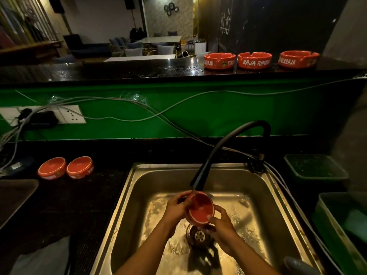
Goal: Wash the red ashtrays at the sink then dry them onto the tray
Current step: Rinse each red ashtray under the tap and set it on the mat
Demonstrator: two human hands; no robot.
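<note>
Below, both hands gripped one round, glossy red ashtray (200, 209) tilted under the black faucet (228, 147) spout, above the drain, well inside the wet steel sink's (276, 197) walls: left hand (177, 208) curled on its far rim, right hand (221, 223) cupping its near edge.

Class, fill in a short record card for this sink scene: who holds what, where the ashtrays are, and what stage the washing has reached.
In hand: one red ashtray, held by both the left hand and the right hand
Position: over the steel sink, just under the black faucet head
Upper counter: three ashtrays upright
Left of sink: two ashtrays upside down
Sink floor: wet, drain visible
Stage: washing one; five others standing by
</note>
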